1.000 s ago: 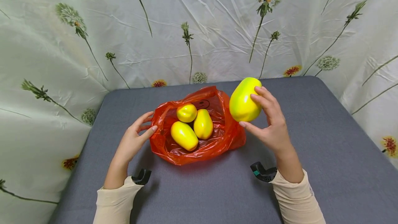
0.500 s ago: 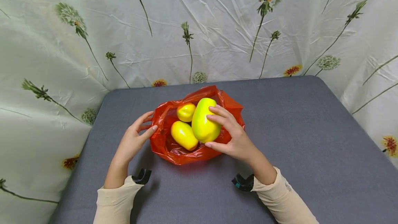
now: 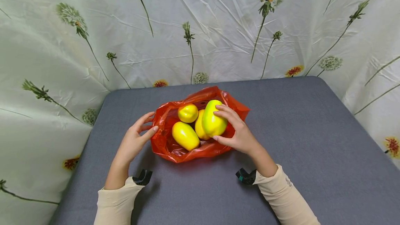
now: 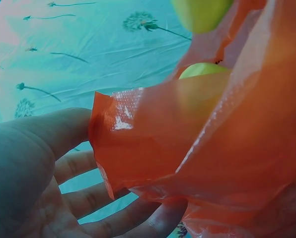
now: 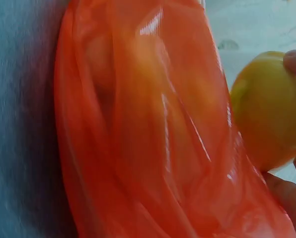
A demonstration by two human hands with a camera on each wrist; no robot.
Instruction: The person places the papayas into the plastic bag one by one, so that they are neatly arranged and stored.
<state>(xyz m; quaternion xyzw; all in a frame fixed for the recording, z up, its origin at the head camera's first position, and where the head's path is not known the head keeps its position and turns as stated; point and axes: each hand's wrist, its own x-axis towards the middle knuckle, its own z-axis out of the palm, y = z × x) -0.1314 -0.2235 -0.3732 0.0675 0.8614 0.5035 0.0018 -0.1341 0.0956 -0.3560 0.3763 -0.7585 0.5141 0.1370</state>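
Note:
My right hand point(image 3: 239, 134) holds a glossy yellow-green fruit point(image 3: 214, 118), oval and mango-like, between thumb and fingers. It is over the right part of an open red plastic bag point(image 3: 182, 157). Inside the bag are three more yellow fruits: a rounder one point(image 3: 188, 113) at the back, a long one point(image 3: 185, 136) in front, and one point(image 3: 200, 127) partly hidden by the held fruit. My left hand point(image 3: 132, 145) pinches the bag's left rim, thumb on one side and fingers on the other. In the right wrist view, the held fruit point(image 5: 269, 111) shows beyond the bag's wall point(image 5: 153, 124).
The bag stands on a grey cloth-covered table point(image 3: 300, 131). Behind and beside the table hangs a pale curtain point(image 3: 218, 27) printed with dandelions. Each wrist wears a small black device point(image 3: 246, 176).
My right hand has carried the yellow-green fruit leftward from beside the bag to over its opening, then shifted it slightly right. My left hand has stayed at the rim.

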